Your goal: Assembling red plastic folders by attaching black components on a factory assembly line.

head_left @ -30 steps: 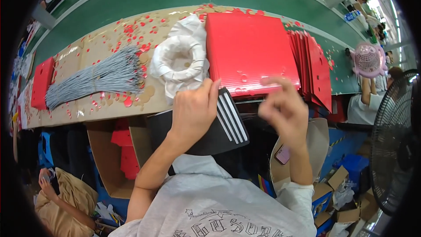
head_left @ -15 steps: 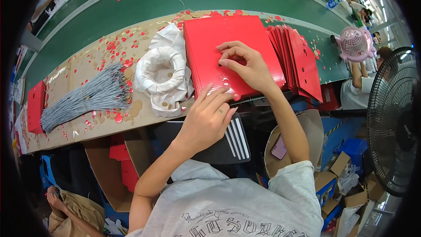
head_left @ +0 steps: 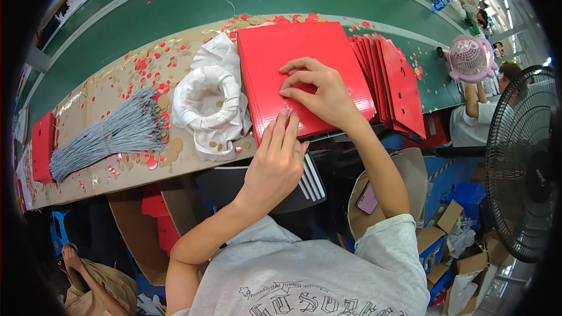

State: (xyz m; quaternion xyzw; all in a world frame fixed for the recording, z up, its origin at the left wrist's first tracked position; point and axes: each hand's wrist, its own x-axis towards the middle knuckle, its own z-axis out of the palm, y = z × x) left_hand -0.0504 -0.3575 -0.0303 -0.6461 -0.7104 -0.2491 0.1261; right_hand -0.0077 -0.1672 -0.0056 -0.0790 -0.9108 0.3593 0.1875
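A stack of glossy red card sheets point(head_left: 304, 41) lies in front of me at the table's near edge. My left hand point(head_left: 274, 161) rests on its near edge, fingers stretched out on the top sheet. Just beyond those fingertips, my right hand point(head_left: 319, 90) is bent in a pinch low over the sheet, thumb close to the index finger. Whatever the pinch holds, if anything, is too small or hidden to make out. Left of the stack sits a rolled white cloth ring point(head_left: 209, 96). More red sheets with punched holes point(head_left: 401, 88) lean fanned out on the right.
A tied bundle of grey strings point(head_left: 108, 134) lies on the cardboard-covered table point(head_left: 88, 184), among red and brown punched discs. A red block point(head_left: 43, 146) stands at the far left. At right are a black fan point(head_left: 521, 164) and a small pink fan point(head_left: 468, 58). A phone point(head_left: 367, 199) lies below.
My right hand has shifted left and slightly nearer, closer to my left hand. My left fingers have slid farther onto the top sheet and drawn together. The whole view has shifted slightly.
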